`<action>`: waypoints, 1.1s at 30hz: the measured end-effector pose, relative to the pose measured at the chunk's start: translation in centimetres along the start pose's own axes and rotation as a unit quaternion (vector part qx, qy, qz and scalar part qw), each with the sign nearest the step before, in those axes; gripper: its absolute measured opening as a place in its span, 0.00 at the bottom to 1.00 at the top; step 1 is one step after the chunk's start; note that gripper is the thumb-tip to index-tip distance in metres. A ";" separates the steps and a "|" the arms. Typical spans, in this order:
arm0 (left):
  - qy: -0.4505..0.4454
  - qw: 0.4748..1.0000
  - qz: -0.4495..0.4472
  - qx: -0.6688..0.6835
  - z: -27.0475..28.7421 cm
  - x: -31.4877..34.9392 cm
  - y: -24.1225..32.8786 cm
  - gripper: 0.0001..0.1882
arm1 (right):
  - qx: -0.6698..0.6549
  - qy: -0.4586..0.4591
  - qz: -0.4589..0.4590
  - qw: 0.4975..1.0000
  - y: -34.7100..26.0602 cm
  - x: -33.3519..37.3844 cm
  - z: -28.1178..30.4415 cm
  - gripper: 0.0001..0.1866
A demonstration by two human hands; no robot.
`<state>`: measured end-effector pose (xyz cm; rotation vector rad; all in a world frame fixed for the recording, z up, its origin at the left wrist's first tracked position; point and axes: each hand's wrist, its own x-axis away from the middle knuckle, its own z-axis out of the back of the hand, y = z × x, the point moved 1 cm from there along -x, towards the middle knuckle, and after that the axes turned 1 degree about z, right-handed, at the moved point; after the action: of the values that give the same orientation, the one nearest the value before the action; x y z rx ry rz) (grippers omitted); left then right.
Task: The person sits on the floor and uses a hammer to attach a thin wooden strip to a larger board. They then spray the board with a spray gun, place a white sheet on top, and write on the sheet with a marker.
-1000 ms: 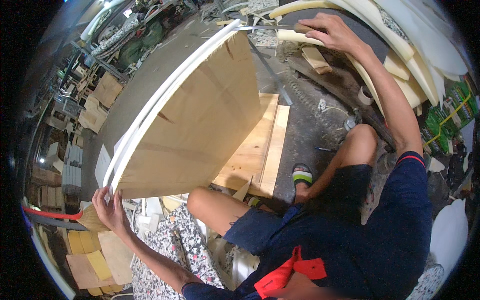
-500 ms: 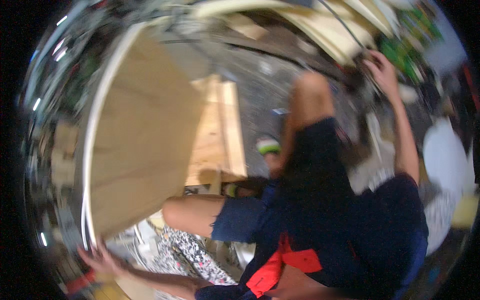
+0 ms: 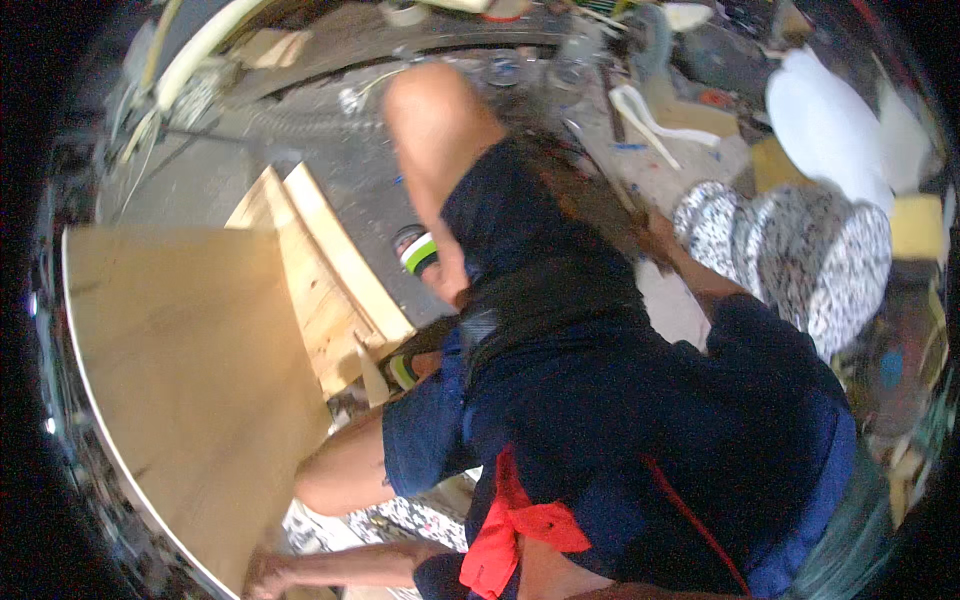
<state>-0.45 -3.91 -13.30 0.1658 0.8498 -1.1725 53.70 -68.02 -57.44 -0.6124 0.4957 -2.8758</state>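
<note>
At the left stands a large tan wooden board (image 3: 190, 360) with a pale edge. My left hand (image 3: 268, 574) is at its lower corner, touching or very close to it; the fingers are dark and partly hidden, so their grip does not show. My right hand (image 3: 655, 236) is low beside my right thigh, closed around the end of a thin rod (image 3: 622, 188) that slants away toward the floor. Blur hides the rod's exact kind. Pale planks (image 3: 325, 310) lie between the board and my foot.
Speckled black-and-white foam rolls (image 3: 800, 250) lie at the right, near a white rounded sheet (image 3: 825, 120) and a yellow foam block (image 3: 915, 228). White curved strips (image 3: 660, 125) rest on the floor. A cream tube (image 3: 205, 50) arches at the far left.
The view has swung to the right. My right hand has come back from beyond my knee to beside my thigh, with the rod. My left hand remains by the board's lower corner.
</note>
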 end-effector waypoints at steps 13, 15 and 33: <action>0.115 0.989 0.090 -0.035 -5.6 -12.3 3.3 0.29 | -0.084 0.336 0.531 0.773 -47.0 -6.3 27.1 0.34; 0.137 0.687 0.040 0.712 -4.8 -15.0 7.2 0.35 | -0.046 0.381 0.661 0.645 -56.0 -0.9 27.9 0.40; -0.023 0.582 0.237 0.777 -23.2 -15.2 1.7 0.45 | -0.146 -0.453 0.154 0.866 -64.9 4.1 -7.0 0.52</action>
<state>-12.43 20.32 -19.72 1.6936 -0.5419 -1.0551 41.55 -6.46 -39.15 -1.6190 0.7567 -1.9029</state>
